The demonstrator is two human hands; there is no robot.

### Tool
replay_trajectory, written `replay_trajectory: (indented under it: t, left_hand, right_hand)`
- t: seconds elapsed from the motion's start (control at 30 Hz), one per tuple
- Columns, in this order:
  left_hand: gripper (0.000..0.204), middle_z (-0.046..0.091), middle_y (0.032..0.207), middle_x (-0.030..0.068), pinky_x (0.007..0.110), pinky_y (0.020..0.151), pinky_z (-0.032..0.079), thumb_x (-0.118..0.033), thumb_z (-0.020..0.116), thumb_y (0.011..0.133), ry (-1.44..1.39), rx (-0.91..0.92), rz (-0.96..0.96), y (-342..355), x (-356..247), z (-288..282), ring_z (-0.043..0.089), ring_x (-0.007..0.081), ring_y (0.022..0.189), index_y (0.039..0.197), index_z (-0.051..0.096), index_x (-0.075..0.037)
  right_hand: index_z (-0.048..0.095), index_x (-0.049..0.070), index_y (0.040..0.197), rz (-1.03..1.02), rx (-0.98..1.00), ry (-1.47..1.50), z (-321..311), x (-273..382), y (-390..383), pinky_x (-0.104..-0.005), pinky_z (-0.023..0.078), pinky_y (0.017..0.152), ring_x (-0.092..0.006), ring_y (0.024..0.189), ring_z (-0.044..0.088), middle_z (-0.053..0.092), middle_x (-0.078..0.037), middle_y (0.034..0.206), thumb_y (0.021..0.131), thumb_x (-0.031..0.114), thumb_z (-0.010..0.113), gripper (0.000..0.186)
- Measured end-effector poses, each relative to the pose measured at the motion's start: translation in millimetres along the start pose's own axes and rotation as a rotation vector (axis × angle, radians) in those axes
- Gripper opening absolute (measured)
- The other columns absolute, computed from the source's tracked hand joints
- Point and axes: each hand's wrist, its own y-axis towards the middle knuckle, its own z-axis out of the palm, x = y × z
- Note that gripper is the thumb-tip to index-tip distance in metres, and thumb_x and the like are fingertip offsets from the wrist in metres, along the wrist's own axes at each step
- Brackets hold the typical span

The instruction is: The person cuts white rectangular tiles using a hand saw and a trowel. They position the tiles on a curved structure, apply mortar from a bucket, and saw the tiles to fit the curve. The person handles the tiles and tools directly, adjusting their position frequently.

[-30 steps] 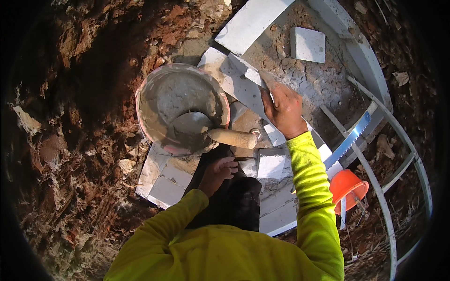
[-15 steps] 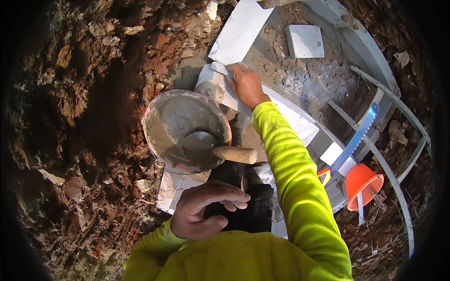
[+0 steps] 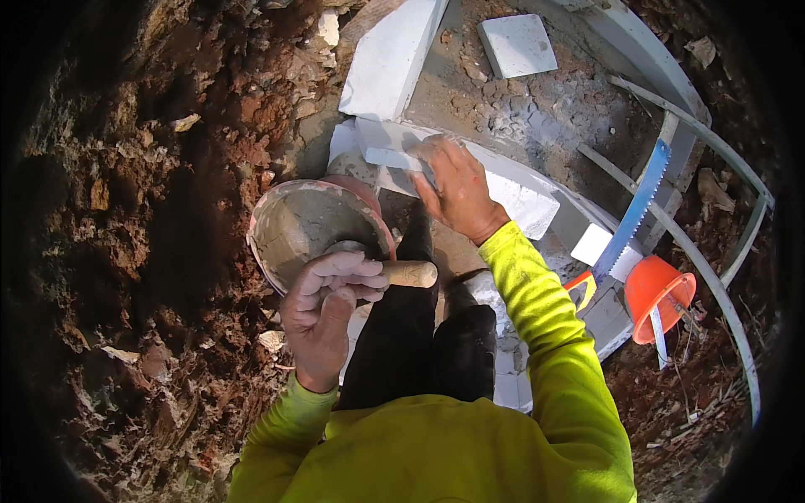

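Note:
My right hand (image 3: 459, 189) grips the right end of a small, thin light-grey block piece (image 3: 387, 146), its fingers over the top edge and its thumb below. The piece is tilted up above the near end of a white block course (image 3: 521, 201). Close beyond it stands a long white block (image 3: 387, 67). My left hand (image 3: 323, 314) is held over the near edge of a mortar bucket (image 3: 260, 214), palm turned inward, fingers curved and apart with nothing in them. Beside its fingertips juts the wooden handle (image 3: 411, 274) of a trowel, whose blade rests in the grey mortar (image 3: 314, 220).
At the right lie a blue-bladed handsaw (image 3: 636, 214) and a tipped orange bucket (image 3: 658, 293), beside curved pale strips (image 3: 704, 268). A loose white block (image 3: 518, 46) sits on the mortar-strewn ground inside the wall. Rough red-brown earth (image 3: 151, 251) rises along the left.
My right hand has tipped up the thin block piece, which lay flatter before. My left hand has risen toward the bucket and trowel handle. The whole view has shifted a little.

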Motion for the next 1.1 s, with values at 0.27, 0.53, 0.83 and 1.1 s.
replay_trajectory:
  t: [0.27, 0.53, 0.83, 1.1]
  left_hand:
    - [0.046, 0.054, 0.133, 0.0175, 0.038, 0.093, 0.053, -0.018, 0.057, 0.100, -0.265, 0.310, -0.309, -77.3, 36.9, 63.7, 0.058, 0.0233, 0.118, 0.140, 0.043, -0.001]
    - [0.085, 0.038, 0.151, 0.0135, 0.040, 0.111, 0.035, -0.032, 0.076, 0.082, -0.449, 0.334, 0.198, -169.8, 60.9, 108.1, 0.042, 0.0259, 0.135, 0.148, 0.032, 0.000]
    - [0.108, 0.043, 0.147, 0.0204, 0.048, 0.104, 0.048, -0.073, 0.066, 0.078, -0.662, -0.160, 0.178, -276.2, 81.8, -0.8, 0.052, 0.0336, 0.130, 0.150, 0.030, -0.001]
    - [0.099, 0.052, 0.140, 0.0198, 0.049, 0.094, 0.053, -0.082, 0.038, 0.086, -0.967, -0.196, -0.057, -306.1, 98.5, -51.5, 0.060, 0.0359, 0.119, 0.148, 0.035, -0.005]
  right_hand:
    - [0.051, -0.001, 0.123, 0.621, -0.582, 0.822, -165.6, 118.7, -120.5, -0.0394, 0.047, 0.097, -0.0252, 0.108, 0.061, 0.061, -0.015, 0.118, 0.086, 0.004, 0.068, 0.041]
    - [0.035, -0.004, 0.144, 1.040, -0.336, 1.830, -164.1, 234.0, -229.9, -0.0452, 0.051, 0.103, -0.0291, 0.124, 0.057, 0.055, -0.018, 0.136, 0.096, 0.016, 0.061, 0.058]
    - [0.055, -0.002, 0.115, 0.060, 0.178, 0.029, -110.3, 198.5, -152.8, -0.0423, 0.046, 0.093, -0.0350, 0.106, 0.057, 0.057, -0.019, 0.112, 0.090, 0.017, 0.067, 0.034]
    - [0.065, 0.007, 0.115, -0.198, 1.031, -0.822, 3.6, 161.4, -37.2, -0.0509, 0.044, 0.099, -0.0357, 0.111, 0.063, 0.067, -0.018, 0.114, 0.088, 0.020, 0.059, 0.031]
